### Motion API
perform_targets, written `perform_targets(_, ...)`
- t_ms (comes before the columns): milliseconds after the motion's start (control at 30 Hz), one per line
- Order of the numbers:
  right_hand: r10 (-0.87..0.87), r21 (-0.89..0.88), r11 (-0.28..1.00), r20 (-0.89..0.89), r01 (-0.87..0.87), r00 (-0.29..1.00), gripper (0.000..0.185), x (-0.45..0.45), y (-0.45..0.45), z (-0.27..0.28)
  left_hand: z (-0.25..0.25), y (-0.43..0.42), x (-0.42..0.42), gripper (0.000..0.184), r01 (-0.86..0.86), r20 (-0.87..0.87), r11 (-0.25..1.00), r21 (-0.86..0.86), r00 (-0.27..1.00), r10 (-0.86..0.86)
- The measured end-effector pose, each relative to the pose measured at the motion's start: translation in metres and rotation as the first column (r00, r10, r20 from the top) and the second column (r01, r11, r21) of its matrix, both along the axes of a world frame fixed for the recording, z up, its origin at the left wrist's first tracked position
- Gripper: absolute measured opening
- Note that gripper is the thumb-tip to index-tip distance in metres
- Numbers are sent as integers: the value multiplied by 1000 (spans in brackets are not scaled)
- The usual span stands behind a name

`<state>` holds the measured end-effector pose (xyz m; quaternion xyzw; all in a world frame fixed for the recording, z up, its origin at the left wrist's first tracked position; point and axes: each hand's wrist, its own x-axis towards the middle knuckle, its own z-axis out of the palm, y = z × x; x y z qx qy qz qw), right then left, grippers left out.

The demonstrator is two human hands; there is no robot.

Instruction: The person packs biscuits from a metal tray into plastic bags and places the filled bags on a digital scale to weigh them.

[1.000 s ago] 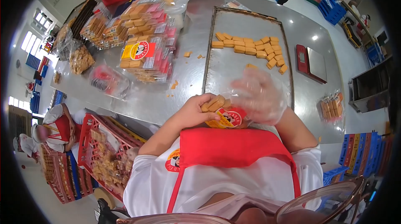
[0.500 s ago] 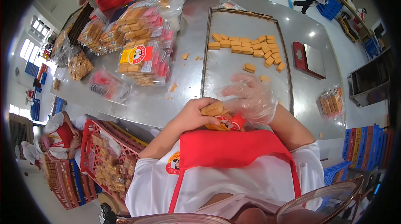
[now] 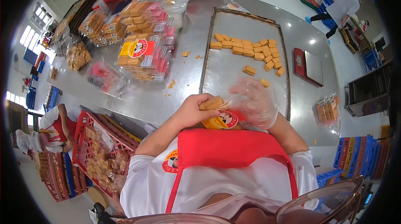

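My bare left hand (image 3: 193, 111) is closed around a clear plastic pack of biscuits (image 3: 214, 103) with a red and yellow label, held just above my apron. Beside the pack's right end is my right hand (image 3: 260, 103), in a clear plastic glove, its fingers curved and apart with nothing visible in them. Its thumb side is close to the pack's mouth; whether it touches the plastic is hard to see. Beyond the hands lies a metal tray (image 3: 225, 67) with rows of small rectangular biscuits (image 3: 248, 50). A loose biscuit (image 3: 264, 83) lies just past my right fingertips.
Stacked filled packs (image 3: 140, 53) stand on the steel table at left, near plastic wrappers (image 3: 106, 78) and crumbs. A red scale (image 3: 300, 63) and another pack (image 3: 327, 111) are at right. A red crate (image 3: 85, 146) holds packs at lower left. Co-workers stand across the table.
My right hand has drawn back slightly from over the tray, its fingers more curled. The pack's label now faces up more plainly in my left hand. A person in the background has walked right.
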<state>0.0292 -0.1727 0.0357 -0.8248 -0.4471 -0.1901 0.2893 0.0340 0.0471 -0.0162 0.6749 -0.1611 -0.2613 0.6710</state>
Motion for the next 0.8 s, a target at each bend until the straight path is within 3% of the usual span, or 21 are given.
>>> perform_targets(100,-44,-89,995,56,49,997,37,1,-2,-7,4,-1,-1,28,-4,-7,1000,6,1000,4)
perform_targets(233,1,-71,997,-16,-2,1000,44,6,-7,-13,1,0,-1,30,29,-15,999,-44,999,-29)
perform_targets(333,5,-119,993,-112,-19,994,46,0,-2,-9,5,-2,-1,31,-25,3,999,31,1000,25)
perform_targets(367,10,-133,991,-150,-30,989,45,3,-5,-11,3,-3,-1,34,-42,-12,999,-16,999,42)
perform_targets(433,73,55,997,-433,-55,899,43,4,-10,-15,0,-4,-1,40,-79,-44,991,-111,996,74)
perform_targets(500,308,417,906,-766,71,564,38,-1,-12,-18,7,-4,-2,51,-62,-58,986,-153,997,54)
perform_targets(533,296,387,920,-780,54,551,34,-1,-12,-16,12,-4,-3,58,-54,-67,983,-174,997,43)
perform_targets(600,268,328,944,-808,23,525,27,-2,-7,-7,17,-4,-2,69,-19,77,1000,-7,997,19)
perform_targets(700,65,143,987,-784,78,617,25,-9,4,4,24,-5,-1,78,-24,171,988,150,985,-2)
perform_targets(800,140,231,972,-705,39,695,28,1,-3,-21,23,-4,-1,78,-23,216,988,153,976,-11)
